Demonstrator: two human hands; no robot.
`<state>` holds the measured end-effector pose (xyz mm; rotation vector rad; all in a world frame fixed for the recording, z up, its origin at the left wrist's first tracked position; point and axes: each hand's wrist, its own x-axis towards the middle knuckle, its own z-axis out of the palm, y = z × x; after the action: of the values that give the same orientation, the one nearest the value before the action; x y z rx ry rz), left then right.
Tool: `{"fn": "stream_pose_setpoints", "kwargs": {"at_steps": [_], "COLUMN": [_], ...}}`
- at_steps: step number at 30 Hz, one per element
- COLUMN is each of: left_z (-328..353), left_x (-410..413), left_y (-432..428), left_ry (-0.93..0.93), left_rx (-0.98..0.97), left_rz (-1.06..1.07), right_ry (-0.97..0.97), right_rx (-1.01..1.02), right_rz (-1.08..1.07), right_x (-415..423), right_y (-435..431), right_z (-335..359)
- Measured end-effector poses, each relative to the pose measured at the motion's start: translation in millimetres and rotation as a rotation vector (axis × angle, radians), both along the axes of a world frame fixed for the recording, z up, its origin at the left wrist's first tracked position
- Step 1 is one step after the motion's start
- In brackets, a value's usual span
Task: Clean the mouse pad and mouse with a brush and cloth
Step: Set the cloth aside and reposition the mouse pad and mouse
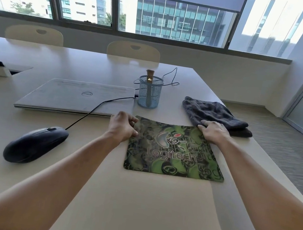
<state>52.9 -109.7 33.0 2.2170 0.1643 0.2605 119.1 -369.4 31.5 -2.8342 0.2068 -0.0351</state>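
Observation:
A green patterned mouse pad (174, 156) lies flat on the table in front of me. My left hand (123, 127) pinches its far left corner with curled fingers. My right hand (214, 131) holds the pad's far right corner, fingers curled over the edge. A black wired mouse (35, 143) sits on the table to the left, apart from the pad. A wooden-handled brush (149, 80) stands upright in a blue mesh cup (149, 94) behind the pad. A folded grey cloth (214, 113) lies at the right, just behind my right hand.
A closed silver laptop (76, 96) lies behind the mouse, with the mouse cable running over it. The table's right edge (258, 146) drops to the floor close to the cloth. Two chairs (134, 50) stand at the far side, under the windows.

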Motion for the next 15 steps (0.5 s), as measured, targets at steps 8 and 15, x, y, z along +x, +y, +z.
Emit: {"fn": "stream_pose_setpoints", "kwargs": {"at_steps": [8, 15], "left_z": [-4.0, -1.9], "left_x": [9.1, 13.5], "left_y": [-7.6, -10.5], "left_ry": [0.032, 0.031], "left_rx": [-0.094, -0.065], "left_rz": [0.060, 0.065], "right_ry": [0.069, -0.066], "right_rx": [0.117, 0.187], "right_rz": [0.035, 0.015], "right_x": [33.7, 40.6], "right_y": [-7.1, 0.0], "right_z": [-1.0, -9.8]}}
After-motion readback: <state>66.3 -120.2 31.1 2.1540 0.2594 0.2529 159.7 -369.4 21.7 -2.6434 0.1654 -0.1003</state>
